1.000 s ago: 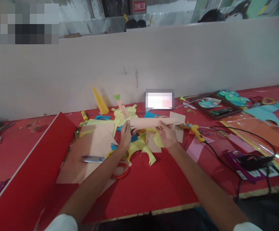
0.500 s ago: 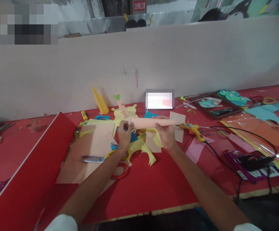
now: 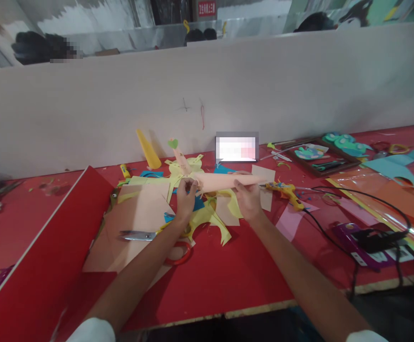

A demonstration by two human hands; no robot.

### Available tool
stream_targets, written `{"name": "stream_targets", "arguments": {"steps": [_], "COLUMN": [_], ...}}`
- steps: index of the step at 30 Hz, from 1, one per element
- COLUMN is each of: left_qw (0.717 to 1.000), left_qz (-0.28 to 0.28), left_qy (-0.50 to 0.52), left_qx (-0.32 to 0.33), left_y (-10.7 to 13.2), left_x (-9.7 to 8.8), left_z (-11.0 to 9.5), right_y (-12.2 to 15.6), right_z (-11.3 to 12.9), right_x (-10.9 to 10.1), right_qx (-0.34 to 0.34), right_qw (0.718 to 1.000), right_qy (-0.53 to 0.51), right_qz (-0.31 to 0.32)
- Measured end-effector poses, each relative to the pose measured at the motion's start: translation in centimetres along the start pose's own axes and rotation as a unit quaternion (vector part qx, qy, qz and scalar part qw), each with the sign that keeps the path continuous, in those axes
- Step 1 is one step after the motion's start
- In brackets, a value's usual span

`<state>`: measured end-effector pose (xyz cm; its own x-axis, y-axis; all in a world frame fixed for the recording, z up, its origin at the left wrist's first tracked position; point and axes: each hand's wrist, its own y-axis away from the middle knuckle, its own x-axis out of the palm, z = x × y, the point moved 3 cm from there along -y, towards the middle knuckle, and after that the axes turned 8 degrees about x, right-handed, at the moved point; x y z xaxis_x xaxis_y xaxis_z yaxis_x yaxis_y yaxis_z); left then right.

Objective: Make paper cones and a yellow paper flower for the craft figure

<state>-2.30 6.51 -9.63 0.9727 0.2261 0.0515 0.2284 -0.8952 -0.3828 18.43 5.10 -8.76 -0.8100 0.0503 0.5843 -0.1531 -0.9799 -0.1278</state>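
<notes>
A pale peach paper cone (image 3: pixel 217 182) lies sideways above the table. My right hand (image 3: pixel 247 194) is closed around its narrow right part. At the wide end, my left hand (image 3: pixel 186 195) has its thumb and fingers pinched by the cone's rim; what sits between the fingertips is too small to make out. Behind the left hand a decorated peach cone (image 3: pixel 182 162) with a green tip leans over a pale yellow cut-out (image 3: pixel 171 168). Beneath my hands lie yellow paper scraps (image 3: pixel 212 223). Scissors (image 3: pixel 139 235) with red and yellow handles rest under my left forearm.
A yellow glue gun (image 3: pixel 289 194) with a black cable lies at the right. A yellow cone (image 3: pixel 149 151) stands near the white partition (image 3: pixel 103 114). A red board (image 3: pixel 53 237) rises at the left. Peach sheets (image 3: pixel 135 209) and a tool tray (image 3: pixel 321 164) are on the table.
The peach cone has tilted or turned slightly, and my right hand has shifted a little to the right along it. My left hand stays at the wide end.
</notes>
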Motion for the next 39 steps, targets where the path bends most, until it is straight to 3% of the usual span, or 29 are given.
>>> {"name": "stream_targets", "arguments": {"steps": [7, 12, 21, 30, 35, 39], "left_qw": [0.998, 0.995, 0.995, 0.998, 0.997, 0.997], "left_qz": [0.018, -0.004, 0.060, 0.059, 0.074, 0.047], "left_qy": [0.058, 0.083, 0.084, 0.028, 0.024, 0.058], "left_qx": [-0.030, -0.055, -0.016, 0.001, 0.002, -0.013], "left_y": [0.1, 0.3, 0.5, 0.3, 0.3, 0.3], "left_x": [0.4, 0.6, 1.0, 0.7, 0.7, 0.7], "left_z": [0.9, 1.5, -0.4, -0.6, -0.2, 0.4], "right_y": [-0.1, -0.1, 0.1, 0.2, -0.3, -0.7], "right_z": [0.2, 0.3, 0.4, 0.4, -1.1, -1.4], "right_x": [-0.2, -0.1, 0.1, 0.4, -0.8, -1.4], "right_qx": [0.022, 0.030, 0.026, 0.047, 0.077, 0.077], "right_qw": [0.999, 0.998, 0.999, 0.997, 0.995, 0.994], "right_qy": [-0.047, -0.057, -0.041, -0.057, -0.058, -0.072], "right_qz": [0.012, -0.001, 0.015, 0.035, -0.016, -0.036]}}
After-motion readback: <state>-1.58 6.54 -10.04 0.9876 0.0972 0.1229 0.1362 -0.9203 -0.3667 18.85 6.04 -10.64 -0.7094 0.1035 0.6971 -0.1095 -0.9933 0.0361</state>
